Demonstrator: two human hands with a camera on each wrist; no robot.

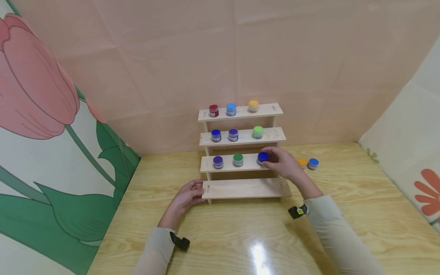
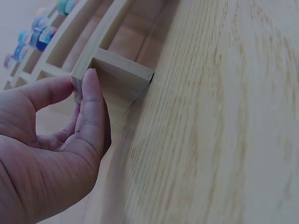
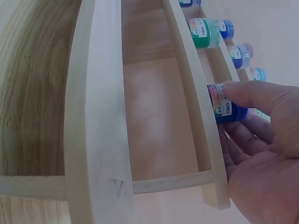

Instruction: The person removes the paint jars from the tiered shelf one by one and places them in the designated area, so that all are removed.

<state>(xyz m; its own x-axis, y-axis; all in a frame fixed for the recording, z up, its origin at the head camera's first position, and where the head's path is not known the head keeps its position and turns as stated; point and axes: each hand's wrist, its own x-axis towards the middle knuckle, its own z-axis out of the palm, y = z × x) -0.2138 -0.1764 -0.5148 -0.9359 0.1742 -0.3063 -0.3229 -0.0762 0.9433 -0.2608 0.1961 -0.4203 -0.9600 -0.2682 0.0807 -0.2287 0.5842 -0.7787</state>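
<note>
A four-step wooden rack (image 1: 245,188) stands on the table. My left hand (image 1: 188,195) pinches the left end of its lowest step, thumb and fingers round the board's edge in the left wrist view. On the second step from the bottom, my right hand (image 1: 283,163) grips a dark blue paint jar (image 1: 262,157) near the right end; the right wrist view shows the jar (image 3: 223,105) at the board, thumb on its side. Left of it on that step stand a green jar (image 1: 238,160) and a purple jar (image 1: 218,162).
Higher steps carry more jars, among them a light green jar (image 1: 258,132), a dark red jar (image 1: 214,110) and a yellow jar (image 1: 253,106). Right of the rack, an orange jar (image 1: 302,163) and a blue jar (image 1: 313,164) stand on the table (image 1: 347,198). A pink backdrop rises behind.
</note>
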